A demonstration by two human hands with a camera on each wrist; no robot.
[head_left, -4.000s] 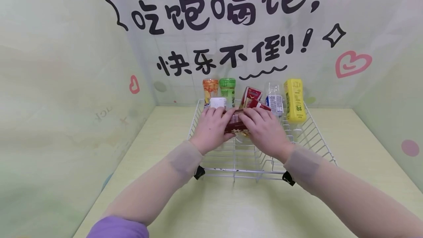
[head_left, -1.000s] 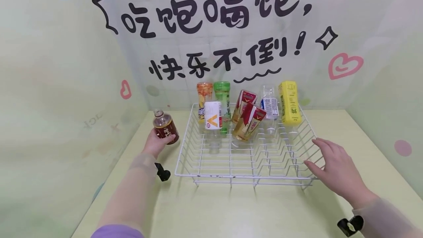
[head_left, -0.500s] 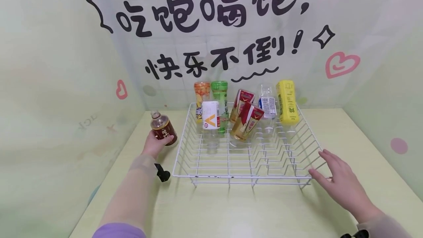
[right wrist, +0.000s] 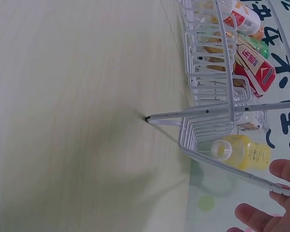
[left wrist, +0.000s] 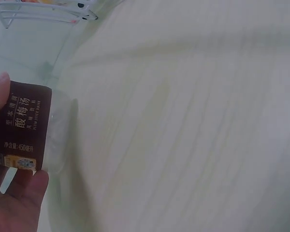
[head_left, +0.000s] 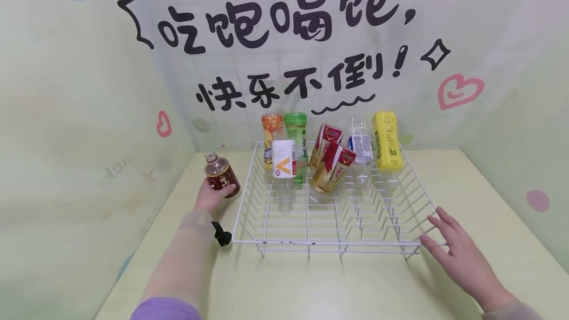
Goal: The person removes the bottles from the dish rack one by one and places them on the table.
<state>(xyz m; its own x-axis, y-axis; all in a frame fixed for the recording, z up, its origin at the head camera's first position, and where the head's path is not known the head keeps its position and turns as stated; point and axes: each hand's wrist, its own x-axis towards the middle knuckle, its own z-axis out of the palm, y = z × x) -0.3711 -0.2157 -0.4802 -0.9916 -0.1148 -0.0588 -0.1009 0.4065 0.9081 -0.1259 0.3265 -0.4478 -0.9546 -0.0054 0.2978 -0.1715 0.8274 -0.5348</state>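
Observation:
My left hand [head_left: 208, 198] grips a plum juice bottle [head_left: 225, 180] with a dark brown label and clear capless neck, on the table just left of a white wire dish rack [head_left: 284, 243]. Its label [left wrist: 26, 116] also shows in the left wrist view, thumb on one side and fingers on the other. At the rack's right front corner is my right hand [head_left: 464, 258], fingers spread and extended, touching the rim. In the right wrist view the fingers [right wrist: 253, 217] lie close around the end of the rim wire [right wrist: 232, 170].
Upside-down bottles fill the rack's back: an orange one [head_left: 272, 135], a green one [head_left: 296, 127], one with a white label [head_left: 283, 159], two red-and-gold ones including the front one [head_left: 333, 169], a clear one [head_left: 361, 149] and a yellow one [head_left: 387, 142]. Walls border the table.
Four seconds ago both hands held the brown bottle over the rack; now the left hand has it on the table at left. The right hand has moved to the rack's right corner, slipping slightly nearer since.

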